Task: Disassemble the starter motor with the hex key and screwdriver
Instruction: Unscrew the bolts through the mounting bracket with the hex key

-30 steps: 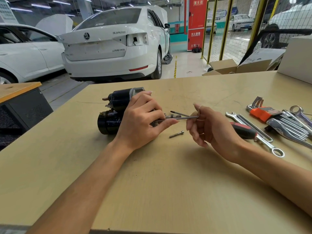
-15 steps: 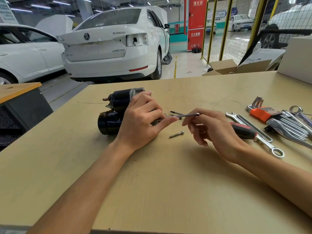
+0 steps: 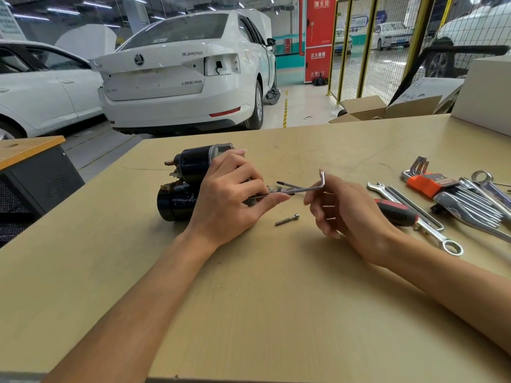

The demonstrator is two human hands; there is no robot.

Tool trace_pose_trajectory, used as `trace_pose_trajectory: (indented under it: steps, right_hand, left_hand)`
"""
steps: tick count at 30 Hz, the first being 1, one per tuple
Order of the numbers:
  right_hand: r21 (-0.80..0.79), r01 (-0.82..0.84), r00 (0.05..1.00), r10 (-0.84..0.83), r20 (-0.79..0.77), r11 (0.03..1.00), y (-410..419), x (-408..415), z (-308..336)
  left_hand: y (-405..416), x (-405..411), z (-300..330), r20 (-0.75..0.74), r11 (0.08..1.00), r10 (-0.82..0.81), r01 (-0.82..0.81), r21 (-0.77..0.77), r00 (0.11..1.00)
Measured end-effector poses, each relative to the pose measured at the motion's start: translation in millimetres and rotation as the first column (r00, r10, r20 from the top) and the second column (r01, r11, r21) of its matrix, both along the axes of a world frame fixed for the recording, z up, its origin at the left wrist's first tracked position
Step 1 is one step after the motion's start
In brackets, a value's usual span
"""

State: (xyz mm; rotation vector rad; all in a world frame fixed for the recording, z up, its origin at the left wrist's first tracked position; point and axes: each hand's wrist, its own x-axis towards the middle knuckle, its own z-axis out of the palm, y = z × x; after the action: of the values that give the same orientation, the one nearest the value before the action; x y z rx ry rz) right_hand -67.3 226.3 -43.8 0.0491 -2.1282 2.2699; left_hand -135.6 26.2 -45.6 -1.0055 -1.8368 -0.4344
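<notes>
Black starter motor (image 3: 184,186) braced by left hand (image 3: 229,200); right hand (image 3: 348,208) pinches hex key (image 3: 309,187) — second bolt unscrewing; next: another turn, one bolt (image 3: 287,219) lies free.

A car repair workshop, and the table (image 3: 249,313) sits right on the shop floor. Just beyond its far edge stands a white sedan (image 3: 182,76) (tail lamp pulled out), a second white car (image 3: 41,89) beside it to the left. Right of the sedan, a red fire cabinet (image 3: 318,40) and yellow mesh fencing (image 3: 367,45). On the table's right side: wrenches (image 3: 414,217), a hex key set (image 3: 431,183).
</notes>
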Motion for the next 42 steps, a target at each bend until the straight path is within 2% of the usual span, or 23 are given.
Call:
trace_pose_trajectory:
  steps: [4, 8, 19, 27, 31, 37, 40, 42]
  right_hand:
    - [-0.064, -0.141, 0.989, 0.138, -0.056, 0.988, 0.8, -0.8, 0.5]
    - [-0.042, -0.214, 0.967, 0.206, -0.149, 0.976, 1.6, -1.2, -2.1]
    - [0.091, -0.031, 0.975, 0.050, -0.214, 0.995, -0.5, 2.1, -1.8]
    - [0.082, 0.055, 0.995, -0.047, -0.092, 0.995, -1.0, -2.0, -4.4]
    - [0.005, -0.021, 0.998, 0.021, -0.054, 1.000, 1.5, -2.4, 0.0]
    - [-0.049, -0.187, 0.971, 0.177, -0.163, 0.981, 1.2, -0.5, -0.4]
    - [-0.039, -0.205, 0.962, 0.194, -0.193, 0.978, 2.2, -0.8, -0.9]
    - [-0.018, -0.161, 0.968, 0.154, -0.196, 0.987, 2.5, -1.3, -1.6]
  left_hand:
    - [-0.3, 0.6, 0.6, -0.007, 1.000, 0.000, 0.000, -0.003, 1.000]
    - [-0.8, 1.5, 1.5, 0.007, 1.000, -0.003, 0.003, -0.003, 1.000]
    - [0.3, 3.1, 2.2, 0.011, 1.000, 0.000, 0.000, 0.003, 1.000]
    - [1.2, 2.1, 1.5, -0.005, 1.000, -0.007, 0.007, 0.009, 1.000]
    - [0.7, 1.1, 0.8, -0.009, 1.000, -0.001, 0.001, 0.005, 1.000]
    - [0.3, 1.2, 1.0, -0.010, 1.000, 0.003, -0.004, -0.003, 1.000]
    - [0.0, 1.6, 1.0, -0.007, 1.000, 0.000, 0.000, -0.004, 1.000]
    - [-0.4, 2.2, 1.4, -0.004, 1.000, -0.002, 0.002, -0.003, 1.000]
